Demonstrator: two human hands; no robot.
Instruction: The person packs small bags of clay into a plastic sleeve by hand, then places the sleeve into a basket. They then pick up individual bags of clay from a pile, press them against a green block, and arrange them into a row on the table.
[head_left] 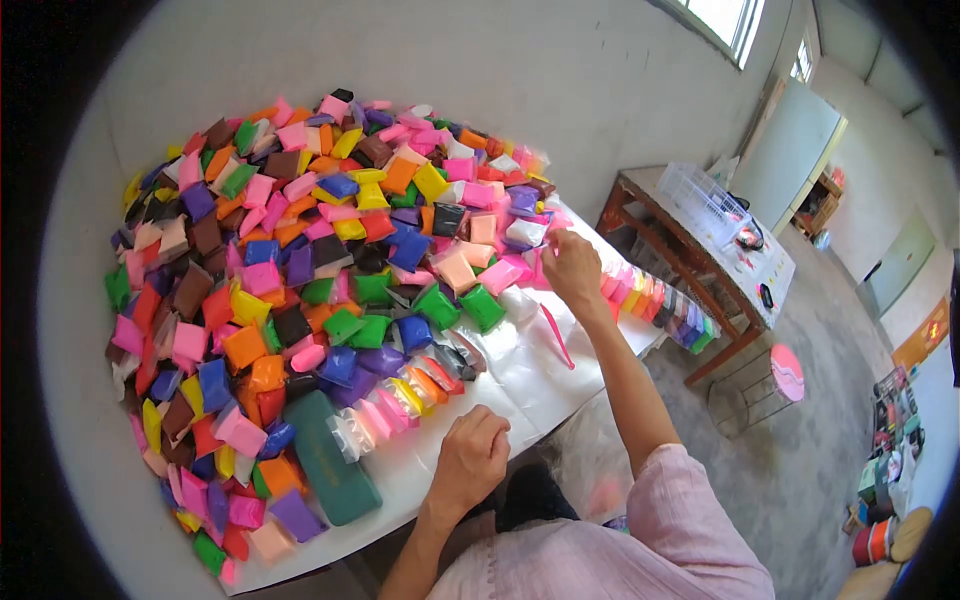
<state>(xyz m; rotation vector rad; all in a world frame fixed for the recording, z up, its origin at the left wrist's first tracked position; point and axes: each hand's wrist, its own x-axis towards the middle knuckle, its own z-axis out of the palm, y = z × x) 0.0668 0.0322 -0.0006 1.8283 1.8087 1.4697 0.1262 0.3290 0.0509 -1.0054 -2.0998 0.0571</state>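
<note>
My left hand (470, 448) is closed, its fingers curled in, above the front edge of the white table surface (520, 400). Just left of it, a row of packets (400, 405) in white, pink, yellow, orange and black overlaps along the table. My right hand (572, 265) is closed with fingers pointing down, at the right edge of the heap of coloured packets (300, 260). What its fingertips hold, if anything, is hidden. Close to that hand are a white packet (526, 233) and a second overlapping row of packets (645, 297).
A dark green case (332, 465) lies left of the near row. A thin pink strip (558, 338) rests on the white surface. To the right stand a wooden table (625, 190) with a clear plastic basket (700, 195) and a pink-topped stool (787, 372). A wall borders the heap.
</note>
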